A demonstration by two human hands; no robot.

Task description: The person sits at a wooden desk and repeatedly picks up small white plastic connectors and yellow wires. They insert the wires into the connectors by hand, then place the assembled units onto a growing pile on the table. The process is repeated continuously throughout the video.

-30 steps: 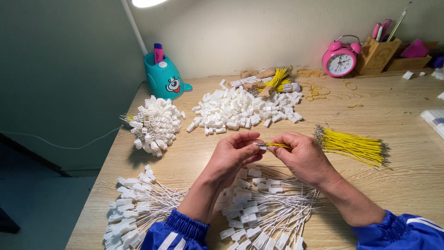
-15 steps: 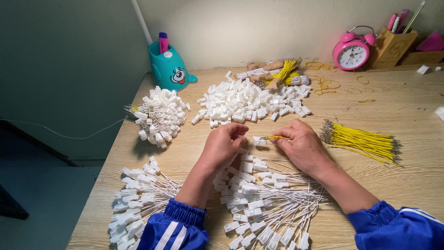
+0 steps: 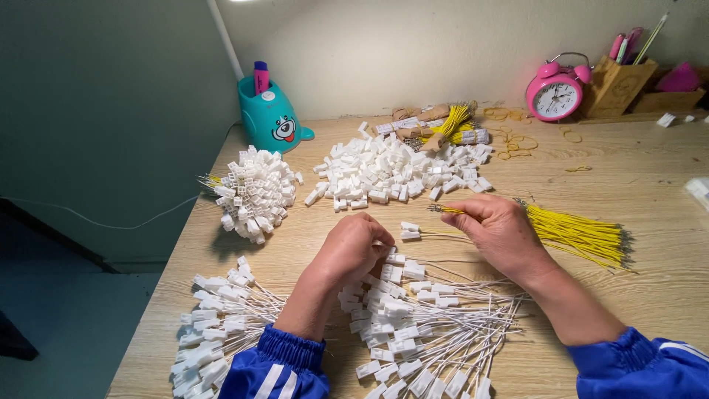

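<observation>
Both hands curled: right hand (image 3: 501, 230) seemingly pinches yellow wire (image 3: 447, 210) (thin).

A light wooden counter (image 3: 650, 295) fills most of the frame. On it lie two heaps of small white plastic pieces (image 3: 255, 193) (image 3: 399, 170) in the upper middle, two bunches of white pieces with white wires (image 3: 214, 332) (image 3: 421, 325) at the bottom, and a bundle of yellow wires (image 3: 580, 235) at the right. Along the back stand a teal pen cup (image 3: 269, 118), a pink alarm clock (image 3: 555, 92) and a wooden holder (image 3: 617, 85), with rubber bands (image 3: 509, 137) near them.
</observation>
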